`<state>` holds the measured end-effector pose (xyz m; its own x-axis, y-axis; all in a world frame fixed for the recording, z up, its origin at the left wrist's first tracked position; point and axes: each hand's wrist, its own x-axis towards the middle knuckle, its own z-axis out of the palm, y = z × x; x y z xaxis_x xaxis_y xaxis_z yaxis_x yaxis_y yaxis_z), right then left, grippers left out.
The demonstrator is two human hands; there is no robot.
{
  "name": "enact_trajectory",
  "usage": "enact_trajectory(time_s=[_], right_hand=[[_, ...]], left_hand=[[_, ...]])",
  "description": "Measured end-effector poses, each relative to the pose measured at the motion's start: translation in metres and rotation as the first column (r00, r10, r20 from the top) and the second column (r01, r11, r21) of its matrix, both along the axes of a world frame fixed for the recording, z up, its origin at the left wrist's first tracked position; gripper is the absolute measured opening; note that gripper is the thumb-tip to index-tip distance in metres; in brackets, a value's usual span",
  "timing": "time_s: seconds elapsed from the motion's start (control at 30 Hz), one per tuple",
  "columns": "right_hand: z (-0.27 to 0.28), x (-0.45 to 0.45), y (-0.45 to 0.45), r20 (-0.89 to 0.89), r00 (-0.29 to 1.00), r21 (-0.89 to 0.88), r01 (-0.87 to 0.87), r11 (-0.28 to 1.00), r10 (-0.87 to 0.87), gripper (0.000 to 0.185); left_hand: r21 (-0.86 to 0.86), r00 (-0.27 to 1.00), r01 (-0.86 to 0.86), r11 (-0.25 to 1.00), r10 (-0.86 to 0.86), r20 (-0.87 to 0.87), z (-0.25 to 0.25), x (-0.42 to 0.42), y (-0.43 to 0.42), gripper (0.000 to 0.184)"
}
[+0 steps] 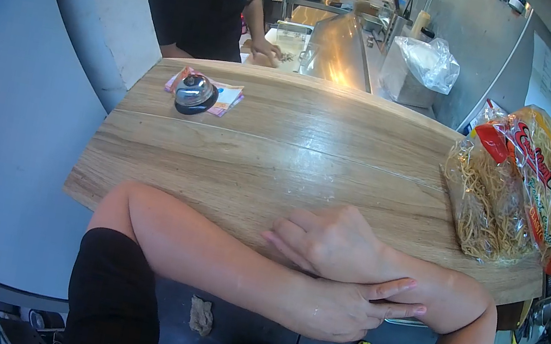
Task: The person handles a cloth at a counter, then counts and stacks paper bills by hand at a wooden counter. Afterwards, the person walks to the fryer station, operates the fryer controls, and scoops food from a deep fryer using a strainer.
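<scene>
Pale wood-grain counter top (pixel 277 165) directly under the right hand (pixel 332 245), spreading out beyond the knuckles. Right hand palm down near the front edge, fingers loosely curled; impossible to tell about anything beneath the palm. Left hand (pixel 332 311) open, fingers slightly spread, laid across the right forearm (pixel 429 284), gripping nothing. For a steady rest, best to keep the wrists loose, spread weight along both forearms and avoid pressing on the crossed wrist.

Farther out, toward the right end, clear plastic packs of yellow dried noodles (pixel 491 203). At the far left, a silver-domed bell with a black base (pixel 195 93), on colourful paper slips (pixel 227 97). Beyond the counter, a black-shirted person (pixel 205 8), hands low over a work surface.
</scene>
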<state>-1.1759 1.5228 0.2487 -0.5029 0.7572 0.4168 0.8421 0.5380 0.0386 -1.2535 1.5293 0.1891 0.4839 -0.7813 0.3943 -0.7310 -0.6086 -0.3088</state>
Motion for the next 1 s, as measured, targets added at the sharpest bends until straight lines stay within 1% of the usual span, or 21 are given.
enact_trajectory(time_s=[0.23, 0.43, 0.5, 0.57, 0.6, 0.67, 0.7, 0.73, 0.77, 0.83, 0.87, 0.93, 1.0], right_hand=[[-0.001, 0.0, 0.0, -0.002, 1.0, 0.008, 0.006, 1.0, -0.006, 0.028], [0.0, 0.0, 0.0, -0.025, 1.0, 0.02, 0.012, 1.0, -0.012, 0.029], [-0.001, 0.0, 0.0, 0.004, 0.999, 0.003, 0.031, 1.0, -0.031, 0.031], [-0.008, 0.001, 0.002, -0.008, 0.999, 0.018, 0.037, 0.999, -0.037, 0.029], [-0.009, 0.001, 0.002, -0.021, 0.999, 0.033, 0.044, 0.999, -0.043, 0.029], [-0.008, 0.002, 0.002, -0.017, 0.999, 0.022, 0.046, 0.999, -0.046, 0.029], [-0.007, 0.002, 0.002, -0.014, 0.999, 0.013, 0.05, 0.999, -0.05, 0.029], [-0.008, 0.002, 0.002, -0.014, 0.999, 0.013, 0.05, 0.999, -0.05, 0.029], [-0.008, 0.002, 0.003, -0.015, 0.999, 0.014, 0.053, 0.999, -0.052, 0.03], [-0.009, 0.001, 0.003, -0.016, 0.998, 0.014, 0.056, 0.998, -0.056, 0.03], [-0.008, 0.001, 0.002, -0.019, 0.998, 0.011, 0.058, 0.998, -0.058, 0.03], [-0.008, 0.001, 0.002, -0.023, 0.998, 0.007, 0.061, 0.998, -0.061, 0.03], [-0.007, 0.001, 0.002, -0.028, 0.998, 0.009, 0.061, 0.998, -0.061, 0.028]], left_hand=[[0.123, 0.993, -0.028, 0.992, 0.042, -0.114, 0.009, -0.003, 0.002, 0.035], [0.206, 0.982, -0.033, 0.978, 0.071, -0.177, 0.012, -0.004, 0.001, 0.045], [0.191, 0.988, -0.057, 0.98, 0.084, -0.133, 0.013, -0.004, 0.003, 0.045], [0.176, 0.991, -0.08, 0.981, 0.097, -0.089, 0.008, -0.002, 0.003, 0.046], [0.057, 0.998, -0.054, 0.997, 0.051, 0.043, -0.001, 0.003, 0.001, 0.035], [-0.058, 0.984, -0.011, 0.998, 0.021, 0.178, 0.002, 0.003, 0.001, 0.03], [0.045, 0.984, -0.07, 0.997, 0.061, 0.169, 0.004, 0.0, 0.002, 0.035], [0.149, 0.981, -0.127, 0.981, 0.102, 0.165, 0.008, -0.001, 0.003, 0.046], [0.15, 0.981, -0.127, 0.981, 0.102, 0.165, 0.003, 0.001, 0.003, 0.046], [0.058, 0.983, -0.068, 0.996, 0.056, 0.176, -0.007, 0.005, 0.002, 0.033], [0.058, 0.983, -0.067, 0.996, 0.056, 0.176, -0.007, 0.004, 0.001, 0.033], [0.07, 0.996, -0.062, 0.996, 0.056, 0.074, -0.007, 0.003, 0.0, 0.032], [0.089, 0.996, -0.065, 0.994, 0.058, 0.071, -0.004, 0.001, 0.001, 0.032]])
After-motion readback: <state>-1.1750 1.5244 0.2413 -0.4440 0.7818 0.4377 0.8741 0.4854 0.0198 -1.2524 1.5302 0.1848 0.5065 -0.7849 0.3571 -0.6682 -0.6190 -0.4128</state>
